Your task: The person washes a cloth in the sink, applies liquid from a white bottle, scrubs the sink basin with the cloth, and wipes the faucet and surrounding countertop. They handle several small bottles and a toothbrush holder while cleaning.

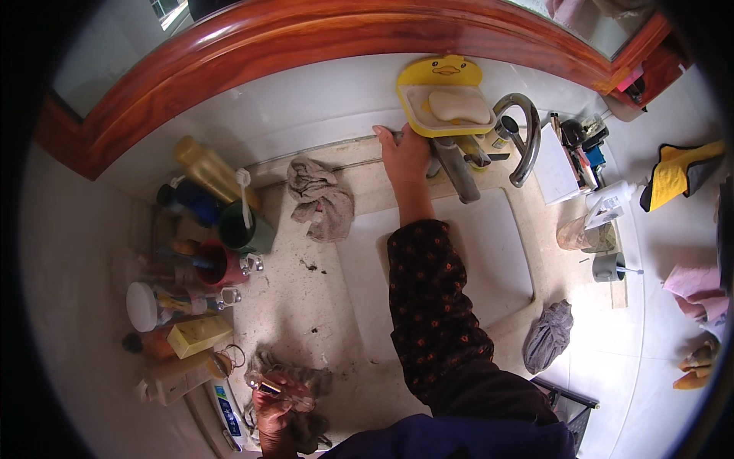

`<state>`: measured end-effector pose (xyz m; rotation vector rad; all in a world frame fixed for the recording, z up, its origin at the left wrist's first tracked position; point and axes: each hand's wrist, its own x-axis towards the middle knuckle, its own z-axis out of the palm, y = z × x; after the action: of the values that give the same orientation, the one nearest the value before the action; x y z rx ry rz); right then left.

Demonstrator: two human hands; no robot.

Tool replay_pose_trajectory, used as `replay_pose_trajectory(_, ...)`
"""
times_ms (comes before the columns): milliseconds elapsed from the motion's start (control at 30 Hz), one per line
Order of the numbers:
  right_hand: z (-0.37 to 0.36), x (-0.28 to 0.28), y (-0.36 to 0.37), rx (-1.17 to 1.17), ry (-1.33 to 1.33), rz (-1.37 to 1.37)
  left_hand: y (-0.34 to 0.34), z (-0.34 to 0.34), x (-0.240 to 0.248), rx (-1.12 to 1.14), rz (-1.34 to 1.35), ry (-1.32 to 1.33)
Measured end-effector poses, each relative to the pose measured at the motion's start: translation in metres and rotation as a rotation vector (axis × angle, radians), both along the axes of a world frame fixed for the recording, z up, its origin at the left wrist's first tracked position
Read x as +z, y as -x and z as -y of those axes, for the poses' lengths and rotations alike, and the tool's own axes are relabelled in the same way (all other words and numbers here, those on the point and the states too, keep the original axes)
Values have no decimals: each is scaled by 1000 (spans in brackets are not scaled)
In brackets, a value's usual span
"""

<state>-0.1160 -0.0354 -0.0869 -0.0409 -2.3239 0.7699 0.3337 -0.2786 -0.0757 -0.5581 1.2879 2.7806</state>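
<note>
My right hand (407, 157) reaches across the white sink basin (489, 252) to the back ledge, just left of the metal tap (460, 174). Its thumb points left; the fingers are partly hidden under the yellow duck-faced soap dish (445, 131), which carries a pale bar of soap (459, 107). Something grey shows beside this hand, but whether it is gripped cannot be made out. At the lower left, my left hand (279, 405) is closed around a small shiny thing (265, 385) of unclear kind, over a crumpled grey-brown cloth (310, 428) on the counter.
A crumpled beige cloth (317, 197) lies left of the basin, a dark grey one (548, 336) right. Along the left stand a green cup (246, 229), red mug (216, 264), bottles and a yellow box (199, 335). A curved spout (527, 141) and a grey cup (608, 268) are right.
</note>
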Motion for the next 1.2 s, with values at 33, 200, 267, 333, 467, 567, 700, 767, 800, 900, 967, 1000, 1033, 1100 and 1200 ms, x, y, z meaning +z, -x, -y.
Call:
replay_pose_trajectory(33,-1,-5,5,-4,43,-13,2,-1,0,-2,-12,8)
replay_pose_trajectory(200,-7,-17,14,81,197,33,1,1,-4,-9,-32,24)
replay_pose_trajectory(267,6,-6,3,-24,28,-109,1,1,-3,-25,-38,21)
replay_pose_trajectory(333,10,5,-5,-53,-54,-94,1,0,-1,-11,-31,20)
replay_pose_trajectory(467,-1,7,-1,57,122,194,2,-1,1,-3,-33,17)
replay_pose_trajectory(567,-6,1,1,116,175,226,5,-1,2,14,-10,-21)
replay_pose_trajectory(700,3,8,-5,28,22,-40,4,0,0,-3,-26,-12)
replay_pose_trajectory(767,2,7,-3,28,44,99,4,0,0,-1,-20,-16)
replay_pose_trajectory(800,2,7,-3,30,56,169,3,0,1,5,-23,-5)
replay_pose_trajectory(900,-6,10,5,77,131,295,5,-1,2,6,-18,4)
replay_pose_trajectory(967,9,2,-10,81,47,190,5,-5,10,19,12,-21)
replay_pose_trajectory(1000,17,5,-16,77,2,130,5,-4,9,7,13,-38)
replay_pose_trajectory(1033,26,8,-17,61,27,180,5,-3,6,-4,15,-55)
replay_pose_trajectory(1100,52,28,-23,34,94,286,3,0,5,5,17,-58)
replay_pose_trajectory(1200,45,17,-16,61,157,195,3,-3,3,34,27,-86)
